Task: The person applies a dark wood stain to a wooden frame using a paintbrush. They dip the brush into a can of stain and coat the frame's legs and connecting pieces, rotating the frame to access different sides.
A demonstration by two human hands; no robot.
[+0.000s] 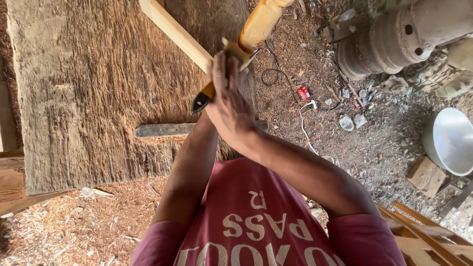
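**Reporter:** Wooden pole (259,23), rounded and pale orange, fills the top centre of the head view. Where does it sit?

**Photographer:** It rises out of the top edge and slants down towards the person's hands. Its lower end meets a tool with a yellow and black handle (203,97), which pokes out below and to the left of the hands. Both are held over the right edge of a thick, rough timber slab (98,88).

**Reporter:** And the hands?

**Photographer:** The right hand (230,106) lies on top, fingers stretched upward along the tool and pole and curled round them, so it is closed on the tool rather than spread. The left hand (213,74) is almost wholly hidden behind the right; its forearm comes up from below and meets the same spot. Whether it grips anything, I cannot tell.

**Reporter:** What else is on the slab?

**Photographer:** A pale, squared wooden strip (175,33) runs diagonally from the top down to the hands. A short grey batten (165,129) lies flat just below them.

**Reporter:** The surroundings?

**Photographer:** Wood shavings (74,226) cover the ground at lower left. To the right the dirt is littered with stones, a white cable (304,130) and a small red object (304,92). A ribbed metal drum (389,39) lies at upper right, and a white bowl (451,140) sits at the right edge beside a wooden block (426,176). The person wears a red shirt (256,221) with pale lettering.
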